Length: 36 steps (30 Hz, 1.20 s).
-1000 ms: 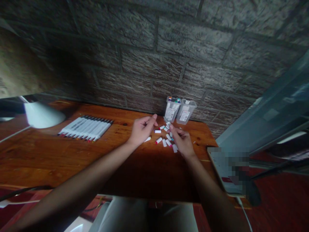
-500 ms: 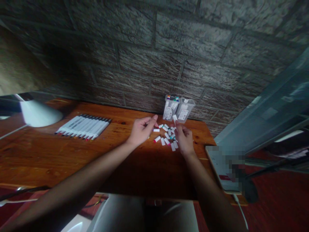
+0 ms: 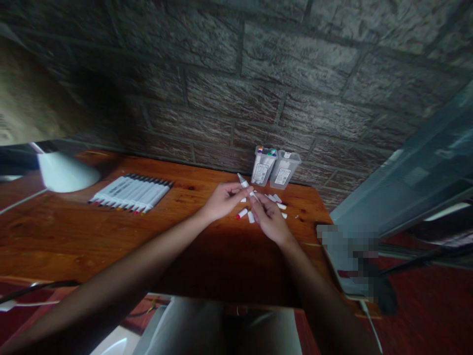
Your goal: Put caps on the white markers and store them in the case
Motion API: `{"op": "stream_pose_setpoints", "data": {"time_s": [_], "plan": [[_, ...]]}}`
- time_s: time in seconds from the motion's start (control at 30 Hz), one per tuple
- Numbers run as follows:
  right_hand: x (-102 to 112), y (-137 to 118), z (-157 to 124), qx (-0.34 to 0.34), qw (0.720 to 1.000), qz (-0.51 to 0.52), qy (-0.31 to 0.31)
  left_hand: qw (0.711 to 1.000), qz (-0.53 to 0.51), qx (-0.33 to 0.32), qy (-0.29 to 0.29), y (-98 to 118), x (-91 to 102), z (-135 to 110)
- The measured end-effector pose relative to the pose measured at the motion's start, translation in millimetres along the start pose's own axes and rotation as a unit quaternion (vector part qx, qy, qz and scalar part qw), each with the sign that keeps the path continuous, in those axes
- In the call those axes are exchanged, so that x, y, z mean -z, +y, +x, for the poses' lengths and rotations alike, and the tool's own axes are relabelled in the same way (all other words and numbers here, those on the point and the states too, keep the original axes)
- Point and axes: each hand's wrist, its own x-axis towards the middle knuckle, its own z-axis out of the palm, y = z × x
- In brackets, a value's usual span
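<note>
A white marker point(image 3: 244, 183) with a grey tapered end slants up and left between my two hands. My left hand point(image 3: 223, 200) closes its thumb and fingers around its middle. The fingers of my right hand point(image 3: 271, 217) are pinched at its lower end, against my left thumb, and partly cover it. Beneath and around my hands lie several loose white marker caps, among them a red-ended cap point(image 3: 241, 213) and a yellow-ended cap point(image 3: 281, 206). My right hand hides some of the caps.
Behind the caps stand a clear case point(image 3: 263, 170) with markers inside and a second clear case point(image 3: 285, 172). A row of capless-looking markers point(image 3: 131, 192) lies left on the wooden table point(image 3: 177, 231). A lamp base point(image 3: 68, 172) stands farther left, a flat device point(image 3: 342, 266) at right.
My right hand has brought the marker left and down from in front of the cases. My left hand has met it, and both hands now hold the marker.
</note>
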Motion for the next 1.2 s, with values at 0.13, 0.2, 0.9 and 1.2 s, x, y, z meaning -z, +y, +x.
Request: {"op": "stream_pose_setpoints", "data": {"time_s": [0.13,0.2,0.9,1.2], "plan": [[2.0,1.4,1.0,0.008,1.0,0.002,-0.003,1.0,-0.02,0.015,0.015,4.6,0.8,-0.7],[3.6,1.0,2.2,-0.009,1.0,-0.004,0.023,0.999,-0.027,0.017,0.039,4.9,1.5,0.1],[24.9,21.6,8.1,-0.052,0.996,0.039,0.056,0.981,0.007,-0.074,0.179,1.7,7.3,2.3],[19.3,-9.4,3.7,-0.062,0.992,0.1,-0.044,0.961,0.177,-0.167,0.132,-4.4,4.6,-7.5]]}}
